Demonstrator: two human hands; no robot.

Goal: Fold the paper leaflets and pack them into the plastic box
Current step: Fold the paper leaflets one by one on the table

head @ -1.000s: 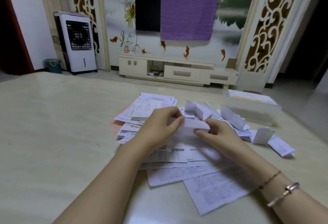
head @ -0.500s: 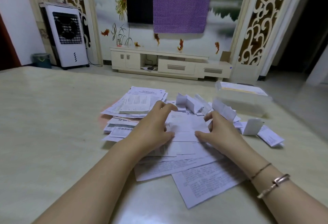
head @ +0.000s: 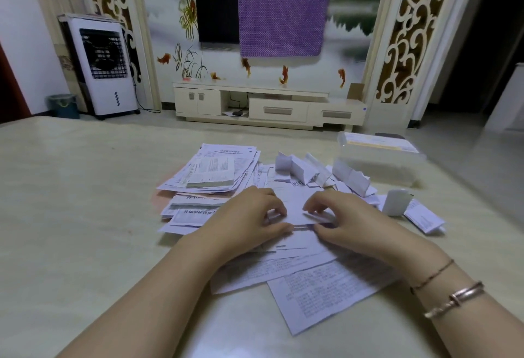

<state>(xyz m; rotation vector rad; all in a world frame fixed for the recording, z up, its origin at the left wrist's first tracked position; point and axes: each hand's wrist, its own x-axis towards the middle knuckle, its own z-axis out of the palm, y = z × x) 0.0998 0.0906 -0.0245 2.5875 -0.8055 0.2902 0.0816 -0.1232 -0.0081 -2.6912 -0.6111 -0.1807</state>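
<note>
Pinching the near edge of one leaflet [head: 295,204] with both our left hand [head: 249,216] and right hand [head: 348,216], we risk a crooked crease, since it rests on loose sheets [head: 326,287] that may slide; the plastic box [head: 380,156] waits well apart, beyond folded pieces [head: 351,176].

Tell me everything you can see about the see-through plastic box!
The plastic box is clear, low and rectangular, and looks like thin plastic. It sits flat on the pale table, far right, beyond the folded leaflets. Pale printed paper shows at its top. No hand touches it.
</note>
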